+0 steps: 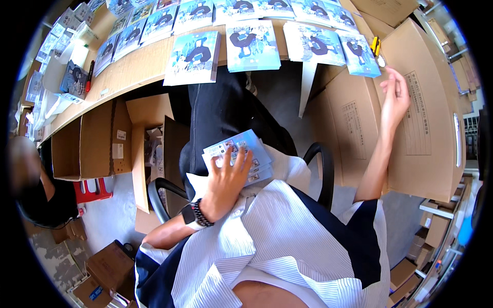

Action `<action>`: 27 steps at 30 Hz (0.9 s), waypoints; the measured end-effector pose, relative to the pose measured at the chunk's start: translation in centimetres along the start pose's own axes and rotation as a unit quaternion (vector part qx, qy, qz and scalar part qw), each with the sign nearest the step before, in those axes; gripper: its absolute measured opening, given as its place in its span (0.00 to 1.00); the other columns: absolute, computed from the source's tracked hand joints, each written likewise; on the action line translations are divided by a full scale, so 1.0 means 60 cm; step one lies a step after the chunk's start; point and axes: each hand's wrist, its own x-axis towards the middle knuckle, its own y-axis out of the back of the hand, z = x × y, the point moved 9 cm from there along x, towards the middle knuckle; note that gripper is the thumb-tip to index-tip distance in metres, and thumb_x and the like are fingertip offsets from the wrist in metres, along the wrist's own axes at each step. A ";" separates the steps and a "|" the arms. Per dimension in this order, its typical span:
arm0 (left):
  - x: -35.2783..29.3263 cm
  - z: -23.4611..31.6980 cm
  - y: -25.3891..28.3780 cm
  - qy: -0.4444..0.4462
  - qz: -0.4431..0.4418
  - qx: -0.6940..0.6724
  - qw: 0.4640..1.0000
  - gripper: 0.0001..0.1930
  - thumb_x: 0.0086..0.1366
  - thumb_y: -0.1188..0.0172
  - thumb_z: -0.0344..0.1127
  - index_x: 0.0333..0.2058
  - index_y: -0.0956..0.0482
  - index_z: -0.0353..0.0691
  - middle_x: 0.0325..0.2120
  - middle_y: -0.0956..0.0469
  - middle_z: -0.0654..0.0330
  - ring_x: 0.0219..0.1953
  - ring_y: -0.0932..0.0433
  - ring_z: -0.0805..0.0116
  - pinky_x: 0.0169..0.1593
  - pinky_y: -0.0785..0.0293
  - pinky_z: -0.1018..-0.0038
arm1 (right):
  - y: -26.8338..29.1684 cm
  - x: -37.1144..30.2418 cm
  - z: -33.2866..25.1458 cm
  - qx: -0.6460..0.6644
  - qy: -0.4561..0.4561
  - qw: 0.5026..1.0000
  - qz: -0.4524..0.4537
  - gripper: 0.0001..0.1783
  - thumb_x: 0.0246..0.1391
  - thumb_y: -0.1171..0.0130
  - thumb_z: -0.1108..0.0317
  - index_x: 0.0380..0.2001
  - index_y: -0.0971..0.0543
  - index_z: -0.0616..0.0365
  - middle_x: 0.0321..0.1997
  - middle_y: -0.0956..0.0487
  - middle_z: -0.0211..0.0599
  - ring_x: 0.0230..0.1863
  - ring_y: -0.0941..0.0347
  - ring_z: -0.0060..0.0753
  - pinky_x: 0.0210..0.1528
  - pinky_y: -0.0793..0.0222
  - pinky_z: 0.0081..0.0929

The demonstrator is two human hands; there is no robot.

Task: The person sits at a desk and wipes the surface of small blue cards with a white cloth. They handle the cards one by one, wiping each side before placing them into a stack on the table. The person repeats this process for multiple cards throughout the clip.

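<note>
Across my lap lies a small pile of light-blue printed booklets (254,142), slightly fanned. My left hand (227,179) rests flat on top of them with its fingers spread, and a dark beaded bracelet and a watch circle that wrist. Off to the right, my right hand (397,100) is raised beside the table's corner with loosely extended fingers and nothing visible in it. Closest to its fingertips is a blue-covered stack of booklets (362,54) at the table edge. Similar stacks (252,46) line that edge to the left.
A large cardboard box (418,138) stands at the right, below a yellow cutter (376,47). Open cartons (92,141) sit under the wooden table (133,66). A red marker (90,76) lies at the left. Chair armrests (326,174) flank me. Another person's arm (46,185) shows far left.
</note>
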 end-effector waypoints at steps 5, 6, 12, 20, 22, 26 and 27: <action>0.018 -0.006 0.027 0.007 0.022 0.009 1.000 0.29 0.62 0.36 0.28 0.62 0.31 0.38 0.60 0.29 0.50 0.61 0.28 0.49 0.54 0.23 0.54 | -0.137 -0.145 -0.079 0.120 0.008 0.953 -0.277 0.08 0.67 0.45 0.71 0.42 0.19 0.63 0.38 0.17 0.33 0.32 0.25 0.17 0.38 0.28 0.17; 0.025 -0.021 0.057 -0.004 0.058 -0.062 0.996 0.25 0.62 0.39 0.22 0.59 0.28 0.37 0.55 0.24 0.47 0.53 0.21 0.47 0.51 0.19 0.60 | -0.169 -0.174 -0.069 0.134 -0.028 0.933 -0.332 0.08 0.66 0.45 0.71 0.42 0.19 0.63 0.39 0.17 0.35 0.33 0.23 0.19 0.38 0.27 0.18; -0.002 -0.169 0.117 0.119 0.054 -0.519 0.845 0.24 0.64 0.37 0.25 0.58 0.30 0.31 0.44 0.19 0.45 0.44 0.17 0.59 0.49 0.23 0.67 | -0.314 -0.367 -0.053 0.207 -0.081 0.811 -0.541 0.31 0.62 0.37 0.67 0.64 0.37 0.62 0.62 0.27 0.48 0.60 0.27 0.38 0.59 0.27 0.35; -0.062 -0.193 0.108 0.010 0.268 -0.612 0.744 0.32 0.60 0.29 0.29 0.59 0.34 0.36 0.59 0.30 0.47 0.61 0.29 0.56 0.62 0.30 0.60 | -0.348 -0.394 -0.249 0.411 0.013 0.806 -0.426 0.38 0.58 0.33 0.70 0.64 0.44 0.59 0.60 0.32 0.46 0.61 0.31 0.39 0.62 0.32 0.34; -0.066 -0.228 0.105 0.110 0.310 -0.528 0.783 0.36 0.57 0.27 0.30 0.60 0.38 0.39 0.61 0.35 0.46 0.62 0.31 0.56 0.62 0.30 0.61 | -0.360 -0.376 -0.268 0.407 0.072 0.812 -0.412 0.36 0.57 0.32 0.72 0.62 0.41 0.58 0.58 0.29 0.47 0.62 0.30 0.42 0.63 0.32 0.34; -0.045 -0.220 0.063 0.122 0.281 -0.590 0.747 0.39 0.56 0.36 0.17 0.64 0.45 0.40 0.64 0.39 0.48 0.68 0.40 0.57 0.72 0.46 0.62 | -0.415 -0.395 -0.232 0.317 0.063 0.833 -0.449 0.41 0.52 0.34 0.78 0.64 0.45 0.60 0.62 0.31 0.49 0.66 0.33 0.47 0.72 0.43 0.42; -0.043 -0.220 0.058 0.121 0.302 -0.610 0.722 0.41 0.58 0.38 0.17 0.66 0.48 0.40 0.66 0.42 0.48 0.70 0.43 0.56 0.72 0.47 0.61 | -0.416 -0.398 -0.232 0.329 0.067 0.833 -0.439 0.40 0.52 0.35 0.78 0.64 0.45 0.60 0.62 0.32 0.50 0.67 0.35 0.47 0.72 0.44 0.42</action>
